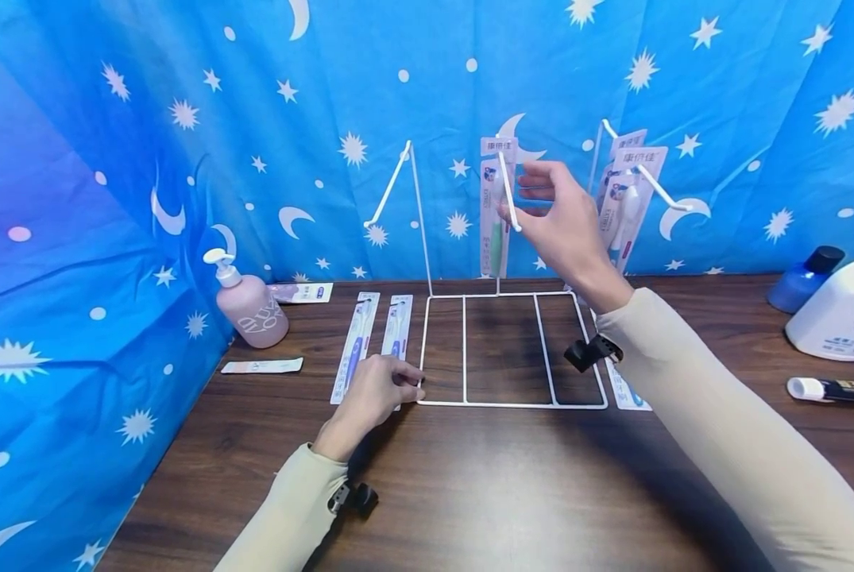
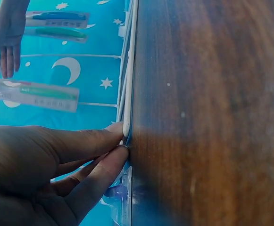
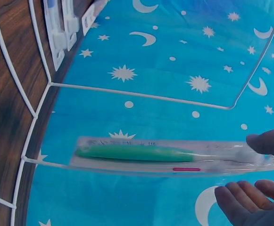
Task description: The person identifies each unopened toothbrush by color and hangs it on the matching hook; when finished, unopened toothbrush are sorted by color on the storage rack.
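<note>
A white wire display rack [image 1: 512, 406] stands on the table, its hooks raised at the back. My left hand [image 1: 381, 389] pinches the front left corner of its base between thumb and fingers, seen close in the left wrist view. From the middle hook hangs a packaged green toothbrush [image 1: 496, 218]. My right hand [image 1: 558, 222] is beside it, fingers apart and the thumb at the package's upper part; whether the thumb touches is unclear. On the right hook hang packaged toothbrushes [image 1: 630, 206], partly overlapping. The left hook [image 1: 389, 187] holds nothing.
Two packaged purple toothbrushes [image 1: 355, 348] lie left of the rack, and another package [image 1: 630, 389] lies at its right. A pink pump bottle [image 1: 253, 310] stands at left. A white bottle [image 1: 841, 314], a blue bottle [image 1: 804, 280] and a black tube [image 1: 844, 390] are at right.
</note>
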